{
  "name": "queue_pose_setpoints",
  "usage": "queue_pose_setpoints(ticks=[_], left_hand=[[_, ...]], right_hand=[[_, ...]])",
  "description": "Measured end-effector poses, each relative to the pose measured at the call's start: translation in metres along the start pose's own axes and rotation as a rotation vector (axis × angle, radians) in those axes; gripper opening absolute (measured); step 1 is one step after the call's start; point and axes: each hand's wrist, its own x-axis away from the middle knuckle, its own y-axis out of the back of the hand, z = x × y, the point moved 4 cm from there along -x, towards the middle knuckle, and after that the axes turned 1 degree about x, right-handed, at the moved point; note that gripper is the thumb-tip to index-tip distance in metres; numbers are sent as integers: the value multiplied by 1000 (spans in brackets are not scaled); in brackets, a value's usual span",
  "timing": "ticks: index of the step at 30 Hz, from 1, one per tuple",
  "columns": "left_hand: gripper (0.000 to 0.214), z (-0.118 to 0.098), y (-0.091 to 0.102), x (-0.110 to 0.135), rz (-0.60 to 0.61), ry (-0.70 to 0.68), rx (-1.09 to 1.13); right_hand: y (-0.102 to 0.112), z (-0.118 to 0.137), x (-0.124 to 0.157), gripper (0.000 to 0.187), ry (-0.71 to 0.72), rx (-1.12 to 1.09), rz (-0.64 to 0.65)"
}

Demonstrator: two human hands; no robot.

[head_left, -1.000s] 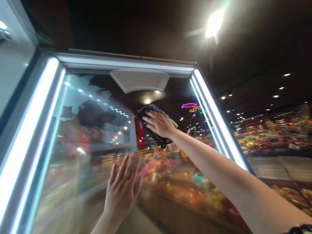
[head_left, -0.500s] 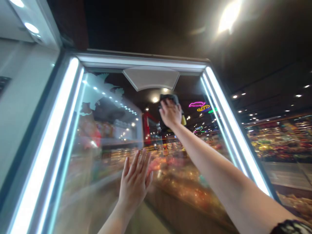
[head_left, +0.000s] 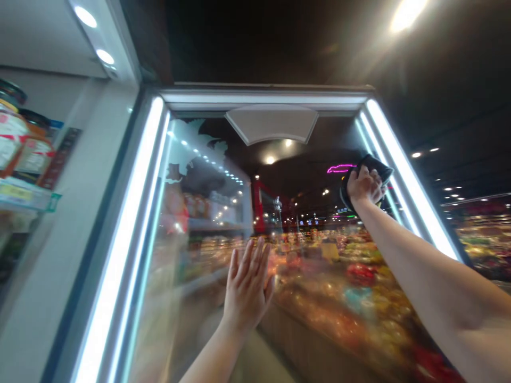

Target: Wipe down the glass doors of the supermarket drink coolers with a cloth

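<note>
A glass door [head_left: 207, 213] with lit white strips down both sides of its frame stands open in front of me. My right hand [head_left: 362, 187] is raised to the pane's upper right, close to the right light strip [head_left: 411, 175]. Its fingers are curled over a dark cloth [head_left: 373, 166], pressing it against the glass. My left hand [head_left: 247, 287] lies flat on the pane lower down, near the middle, fingers stretched upward and together. It holds nothing.
At far left a shelf [head_left: 24, 194] carries jars with red-and-white labels [head_left: 16, 143]. A pale curved plate [head_left: 273, 123] sits at the top of the door frame. Blurred, brightly lit shop displays [head_left: 351, 287] show through and beyond the glass.
My right hand has swept the cloth across the glass from the upper middle to the upper right edge. The left hand stays flat on the pane. My view has turned left, revealing the jar shelf.
</note>
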Motion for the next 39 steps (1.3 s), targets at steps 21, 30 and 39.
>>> queue_pose_setpoints(ticks=[21, 30, 39], left_hand=[[75, 102, 47, 59, 44, 135, -165], [76, 107, 40, 62, 48, 164, -153], [74, 103, 41, 64, 9, 183, -135]], right_hand=[[-42, 136, 74, 57, 400, -2, 184], [-53, 280, 189, 59, 1004, -180, 362], [-34, 165, 131, 47, 978, -26, 252]])
